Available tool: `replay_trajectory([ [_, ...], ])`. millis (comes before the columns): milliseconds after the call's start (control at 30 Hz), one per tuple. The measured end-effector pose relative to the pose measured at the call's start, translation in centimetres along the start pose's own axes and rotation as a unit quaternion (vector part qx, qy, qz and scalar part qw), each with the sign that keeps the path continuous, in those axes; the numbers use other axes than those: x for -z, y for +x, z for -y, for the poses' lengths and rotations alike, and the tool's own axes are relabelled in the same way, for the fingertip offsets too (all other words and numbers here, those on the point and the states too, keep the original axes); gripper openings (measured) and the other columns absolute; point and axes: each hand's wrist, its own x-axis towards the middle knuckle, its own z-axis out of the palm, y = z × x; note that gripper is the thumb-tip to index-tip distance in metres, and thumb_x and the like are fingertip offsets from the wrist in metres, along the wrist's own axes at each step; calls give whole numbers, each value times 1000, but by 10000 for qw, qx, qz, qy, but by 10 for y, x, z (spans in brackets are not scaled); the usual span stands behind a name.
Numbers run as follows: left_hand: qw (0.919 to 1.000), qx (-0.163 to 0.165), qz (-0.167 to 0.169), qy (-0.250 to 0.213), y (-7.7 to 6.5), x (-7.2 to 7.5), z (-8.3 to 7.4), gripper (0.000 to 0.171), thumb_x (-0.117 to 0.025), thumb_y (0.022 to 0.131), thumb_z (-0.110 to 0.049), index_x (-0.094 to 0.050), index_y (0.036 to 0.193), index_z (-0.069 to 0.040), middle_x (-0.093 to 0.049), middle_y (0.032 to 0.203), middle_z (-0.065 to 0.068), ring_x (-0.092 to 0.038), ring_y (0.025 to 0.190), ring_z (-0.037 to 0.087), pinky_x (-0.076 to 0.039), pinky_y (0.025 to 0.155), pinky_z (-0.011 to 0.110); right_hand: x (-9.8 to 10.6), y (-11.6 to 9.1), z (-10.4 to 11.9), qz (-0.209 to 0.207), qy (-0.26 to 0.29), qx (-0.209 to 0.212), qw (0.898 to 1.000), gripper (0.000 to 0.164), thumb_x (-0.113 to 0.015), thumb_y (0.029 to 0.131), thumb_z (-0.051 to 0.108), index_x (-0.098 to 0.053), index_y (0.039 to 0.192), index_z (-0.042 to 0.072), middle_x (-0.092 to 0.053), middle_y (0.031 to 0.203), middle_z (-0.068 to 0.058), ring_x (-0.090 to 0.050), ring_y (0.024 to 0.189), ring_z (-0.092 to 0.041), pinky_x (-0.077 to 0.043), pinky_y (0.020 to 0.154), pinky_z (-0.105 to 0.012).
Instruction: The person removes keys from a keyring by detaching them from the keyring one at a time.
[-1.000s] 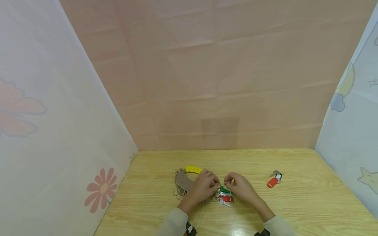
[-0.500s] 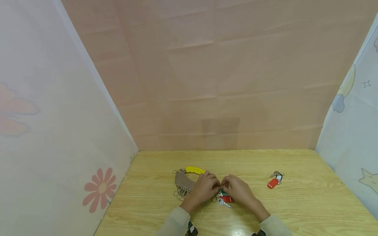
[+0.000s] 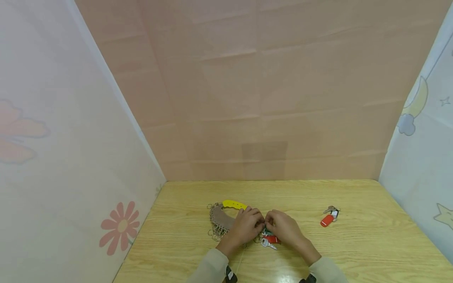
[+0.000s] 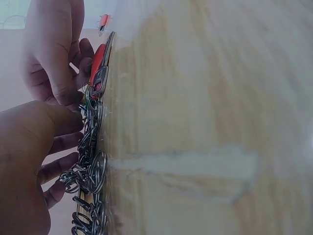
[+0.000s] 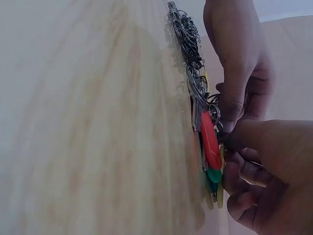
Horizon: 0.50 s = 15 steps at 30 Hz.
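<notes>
A curved brown key holder [image 3: 220, 218] with a yellow grip [image 3: 233, 204] lies flat, its edge hung with small metal rings and clips [image 4: 93, 171]. My left hand [image 3: 245, 227] covers its right end, thumb and fingertips pinching a small metal ring there. Close against it, my right hand [image 3: 286, 228] pinches at the same spot with thumb and forefinger; the fingers hide most of the ring. Below the fingertips lie a silver key [image 3: 267, 244] and a red key tag [image 5: 210, 142]. A green key tag [image 5: 214, 175] shows behind the red one, partly hidden by my right hand in the head view.
Farther right on the wooden table [image 3: 368, 243] lies a separate bunch of keys [image 3: 331, 210] with a red tag [image 3: 327, 220]. A tan panel [image 3: 219, 98] rises behind the table, and pale printed panels flank it on both sides.
My right hand has moved left until its fingertips meet those of my left hand, covering more of the green tags. Over the last half second both hands barely shift.
</notes>
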Motion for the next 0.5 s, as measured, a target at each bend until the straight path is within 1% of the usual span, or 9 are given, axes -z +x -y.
replay_trajectory([
  [200,9998,106,-7,-186,-1,-1,-1,14,-70,104,-37,-78,110,-28,-71,110,-16,-50,92,4,-33,79,23,1,-1,0,-25,141,32,9999,13,-74,98,10,-68,90,19,-61,83,9,-46,60,-3,-38,52,-21],
  [300,9996,147,-1,-236,-1,-1,-1,14,-70,104,-37,-78,111,-27,-72,111,-16,-51,92,4,-35,79,24,2,-1,0,-58,149,31,9999,12,-73,99,10,-68,92,18,-62,85,8,-46,61,-2,-39,52,-21],
  [500,9993,177,-74,-329,-1,0,0,13,-70,104,-36,-77,112,-27,-73,110,-16,-52,92,4,-34,79,24,3,0,2,-75,215,-76,9997,9,-69,102,11,-68,95,16,-63,85,8,-46,60,-3,-38,51,-21],
])
